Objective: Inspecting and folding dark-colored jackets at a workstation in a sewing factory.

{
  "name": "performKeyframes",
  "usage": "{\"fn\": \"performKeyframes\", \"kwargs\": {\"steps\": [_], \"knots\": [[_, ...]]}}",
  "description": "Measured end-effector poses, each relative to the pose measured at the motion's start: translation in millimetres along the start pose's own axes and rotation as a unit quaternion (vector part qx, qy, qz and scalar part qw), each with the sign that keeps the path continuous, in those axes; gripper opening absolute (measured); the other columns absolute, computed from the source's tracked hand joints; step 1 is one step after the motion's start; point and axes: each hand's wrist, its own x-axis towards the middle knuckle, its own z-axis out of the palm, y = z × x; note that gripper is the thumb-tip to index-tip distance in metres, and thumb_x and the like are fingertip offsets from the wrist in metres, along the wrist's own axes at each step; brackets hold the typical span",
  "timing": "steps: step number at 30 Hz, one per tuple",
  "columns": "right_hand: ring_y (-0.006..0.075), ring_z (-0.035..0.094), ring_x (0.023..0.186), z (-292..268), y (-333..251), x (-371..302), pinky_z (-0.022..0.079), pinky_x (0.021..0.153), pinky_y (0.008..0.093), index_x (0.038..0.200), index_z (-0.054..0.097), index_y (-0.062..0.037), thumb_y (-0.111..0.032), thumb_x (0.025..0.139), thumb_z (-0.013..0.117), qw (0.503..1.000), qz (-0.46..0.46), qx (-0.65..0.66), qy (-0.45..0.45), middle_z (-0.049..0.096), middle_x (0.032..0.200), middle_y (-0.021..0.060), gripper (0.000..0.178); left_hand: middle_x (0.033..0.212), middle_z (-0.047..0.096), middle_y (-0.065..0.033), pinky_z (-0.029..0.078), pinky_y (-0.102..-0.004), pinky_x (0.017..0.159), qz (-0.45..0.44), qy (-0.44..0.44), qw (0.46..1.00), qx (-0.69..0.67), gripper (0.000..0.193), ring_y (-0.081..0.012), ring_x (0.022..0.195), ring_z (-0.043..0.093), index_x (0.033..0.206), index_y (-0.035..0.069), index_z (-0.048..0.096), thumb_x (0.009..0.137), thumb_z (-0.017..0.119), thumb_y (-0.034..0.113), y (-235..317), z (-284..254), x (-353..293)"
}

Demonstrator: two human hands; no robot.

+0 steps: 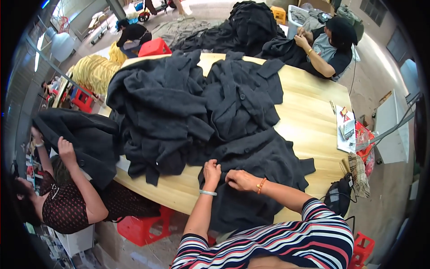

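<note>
A dark grey coat (pixel 275 157) lies spread over the near edge of the table, its lower part hanging toward my lap. My left hand (pixel 212 173), with a pale bangle at the wrist, is closed at the coat's left edge, fingers bent onto the cloth. Just to its right, my right hand (pixel 242 180) has its fingers curled inward over the same coat; a beaded bracelet circles that wrist. Whatever its fingertips grip is too small to make out. Beyond my hands, more dark coats (pixel 159 103) lie heaped, and a buttoned one (pixel 244 96) rests beside them.
The pale wooden table (pixel 309 107) extends around the coats. At left, a person (pixel 67 197) handles another dark coat; a second person (pixel 329 49) works at the far right. A white tray (pixel 345 139), black bag (pixel 339 195) and red stools (pixel 145 228) are nearby.
</note>
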Motion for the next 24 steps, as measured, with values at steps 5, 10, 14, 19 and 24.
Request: {"fn": "performKeyframes", "kwargs": {"steps": [5,10,14,19,24], "knots": [[0.0374,0.065,0.091,-6,1,-8,0.053,0.082,0.0428,0.099,0.063,0.0016,-0.009,0.085,0.06,1.0,0.015,-0.007,-0.006,0.064,0.096,0.0192,0.018,0.104,0.054,-0.0214,0.049,-0.043,0.086,-0.026,0.113,0.993,-0.035,0.038,-0.0389,0.099,0.057,0.112,0.005,0.058,0.078,0.075,0.006,5,12,-2],[0.0376,0.064,0.092,-7,3,-11,0.052,0.083,0.043,0.1,0.062,0.0018,-0.009,0.086,0.059,1.0,0.025,-0.014,-0.003,0.063,0.096,0.0194,0.018,0.097,0.057,-0.0168,0.049,-0.044,0.082,0.047,0.081,0.995,0.042,0.027,-0.038,0.094,0.059,0.102,0.004,0.06,0.079,0.074,0.007,4,5,0],[0.0383,0.064,0.092,2,1,-4,0.052,0.082,0.0442,0.098,0.061,0.0012,-0.009,0.084,0.059,0.999,0.024,-0.024,-0.01,0.063,0.097,0.0192,0.018,0.081,0.067,-0.0098,0.053,-0.0397,0.074,0.014,-0.006,0.999,-0.03,0.014,-0.0297,0.076,0.066,0.089,0.005,0.067,0.079,0.075,0.01,-10,-5,2],[0.0397,0.063,0.091,0,-2,-11,0.052,0.081,0.0458,0.097,0.06,0.0006,-0.01,0.083,0.06,0.998,0.042,-0.044,0.022,0.062,0.097,0.0194,0.018,0.086,0.074,-0.0075,0.052,-0.0241,0.069,-0.05,-0.152,0.96,-0.228,0.021,-0.0097,0.074,0.067,0.093,0.001,0.072,0.08,0.081,0.015,5,-12,-33],[0.0402,0.063,0.094,8,-7,-14,0.052,0.083,0.0466,0.098,0.06,0.0011,-0.008,0.082,0.062,0.995,0.052,-0.072,0.045,0.062,0.1,0.0207,0.018,0.09,0.072,-0.0052,0.052,-0.0223,0.074,-0.164,-0.173,0.883,-0.404,0.008,-0.0103,0.078,0.065,0.095,-0.003,0.071,0.089,0.071,0.002,18,-20,-62]]}}
